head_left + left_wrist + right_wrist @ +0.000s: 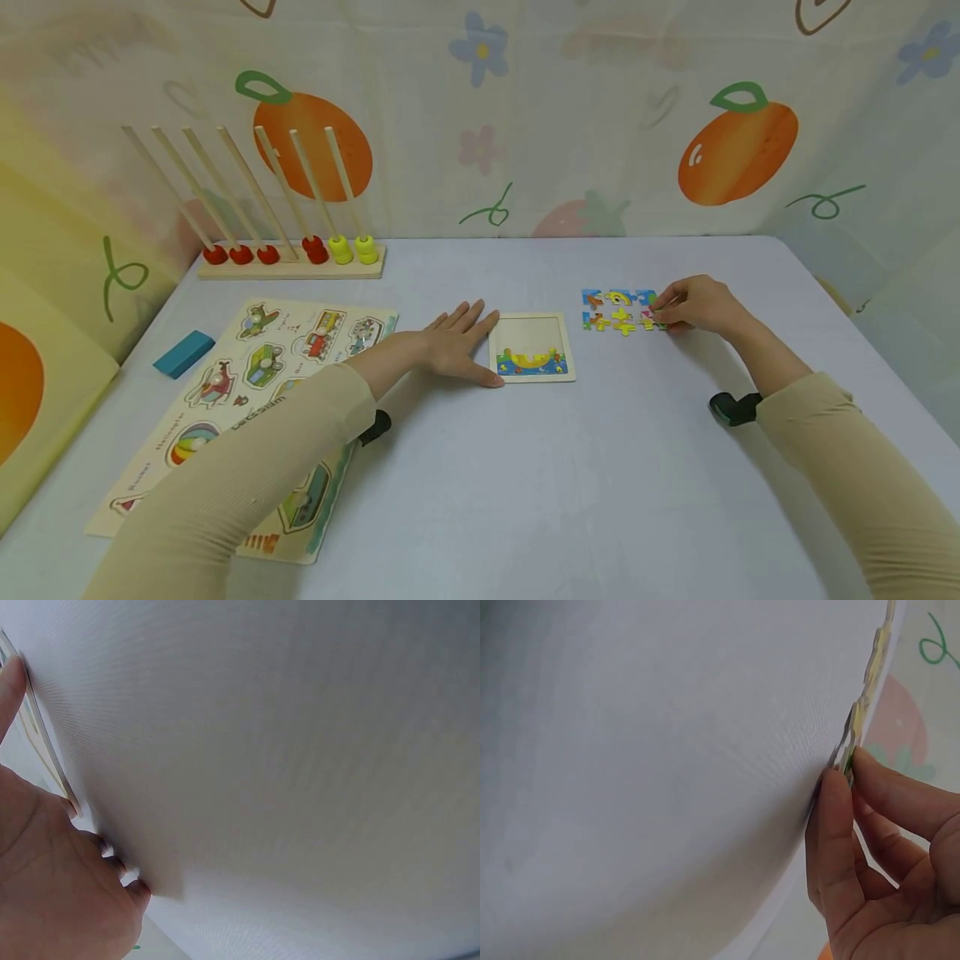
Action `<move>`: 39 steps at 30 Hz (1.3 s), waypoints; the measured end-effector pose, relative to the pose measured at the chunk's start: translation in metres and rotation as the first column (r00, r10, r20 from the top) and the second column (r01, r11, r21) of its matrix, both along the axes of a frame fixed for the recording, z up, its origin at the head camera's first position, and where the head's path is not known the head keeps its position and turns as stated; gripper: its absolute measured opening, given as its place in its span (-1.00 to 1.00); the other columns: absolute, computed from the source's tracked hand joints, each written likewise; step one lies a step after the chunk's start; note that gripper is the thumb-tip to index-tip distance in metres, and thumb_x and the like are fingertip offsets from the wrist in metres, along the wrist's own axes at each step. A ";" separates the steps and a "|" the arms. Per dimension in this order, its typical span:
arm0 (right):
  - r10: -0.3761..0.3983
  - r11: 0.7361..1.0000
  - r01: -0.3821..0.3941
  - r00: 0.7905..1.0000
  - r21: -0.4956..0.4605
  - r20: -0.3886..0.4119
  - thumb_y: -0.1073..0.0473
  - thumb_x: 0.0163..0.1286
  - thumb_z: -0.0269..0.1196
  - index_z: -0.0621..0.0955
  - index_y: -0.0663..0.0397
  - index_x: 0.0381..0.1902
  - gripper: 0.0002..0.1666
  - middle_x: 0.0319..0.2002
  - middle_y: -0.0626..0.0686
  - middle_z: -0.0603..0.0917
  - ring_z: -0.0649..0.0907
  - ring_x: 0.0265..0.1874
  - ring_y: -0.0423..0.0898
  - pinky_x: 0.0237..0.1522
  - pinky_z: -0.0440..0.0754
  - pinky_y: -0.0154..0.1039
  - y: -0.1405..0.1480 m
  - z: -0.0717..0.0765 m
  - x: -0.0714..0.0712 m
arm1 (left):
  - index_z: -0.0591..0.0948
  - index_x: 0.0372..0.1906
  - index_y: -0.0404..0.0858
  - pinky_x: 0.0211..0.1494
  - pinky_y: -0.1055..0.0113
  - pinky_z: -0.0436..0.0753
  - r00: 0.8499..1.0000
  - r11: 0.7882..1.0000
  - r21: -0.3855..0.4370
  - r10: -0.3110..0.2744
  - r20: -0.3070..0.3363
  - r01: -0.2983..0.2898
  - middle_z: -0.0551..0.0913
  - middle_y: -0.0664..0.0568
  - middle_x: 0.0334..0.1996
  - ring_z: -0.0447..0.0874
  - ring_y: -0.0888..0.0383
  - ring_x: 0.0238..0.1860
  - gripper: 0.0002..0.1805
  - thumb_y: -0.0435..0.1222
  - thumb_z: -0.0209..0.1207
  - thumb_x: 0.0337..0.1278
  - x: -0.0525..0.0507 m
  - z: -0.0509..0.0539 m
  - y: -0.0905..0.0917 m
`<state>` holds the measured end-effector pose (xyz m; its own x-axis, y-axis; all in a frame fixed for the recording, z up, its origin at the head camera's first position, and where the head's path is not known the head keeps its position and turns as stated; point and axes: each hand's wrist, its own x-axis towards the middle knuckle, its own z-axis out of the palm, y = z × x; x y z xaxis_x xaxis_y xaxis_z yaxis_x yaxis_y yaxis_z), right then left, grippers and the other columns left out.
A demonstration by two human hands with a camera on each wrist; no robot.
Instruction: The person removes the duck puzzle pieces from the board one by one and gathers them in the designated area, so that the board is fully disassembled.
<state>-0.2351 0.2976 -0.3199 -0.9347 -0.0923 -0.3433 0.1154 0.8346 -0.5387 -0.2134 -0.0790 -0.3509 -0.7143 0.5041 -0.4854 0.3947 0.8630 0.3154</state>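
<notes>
My left hand (453,343) lies with spread fingers at the left edge of a small square puzzle tray (528,333), thumb at its lower left corner. Yellow and blue pieces (531,360) fill the tray's lower part; its upper part is bare wood. In the left wrist view, the thumb and a fingertip touch the tray's edge. To the right, my right hand (699,305) pinches a jigsaw piece (847,759) between thumb and fingers, at the right end of a group of loose colourful pieces (622,317). Its picture is mostly hidden by the fingers.
A wooden peg counter (292,268) with red and yellow beads stands at the back left. Under my left forearm lies a large vehicle puzzle board (300,321). A blue block (183,354) is beside it at the left table edge. A patterned cloth hangs behind the table.
</notes>
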 end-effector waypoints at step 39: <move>0.026 1.000 -0.026 0.994 0.004 -0.106 0.13 0.38 0.22 0.62 0.26 -0.01 -0.66 -0.36 0.04 0.57 0.61 -0.40 -0.13 -0.37 0.60 -0.42 -0.028 0.009 0.006 | -0.34 0.60 0.02 0.66 -0.08 -0.36 1.000 1.000 0.001 -0.009 0.002 0.009 -0.53 0.02 0.61 -0.63 -0.01 0.63 0.20 0.34 0.11 0.10 -0.001 -0.001 -0.001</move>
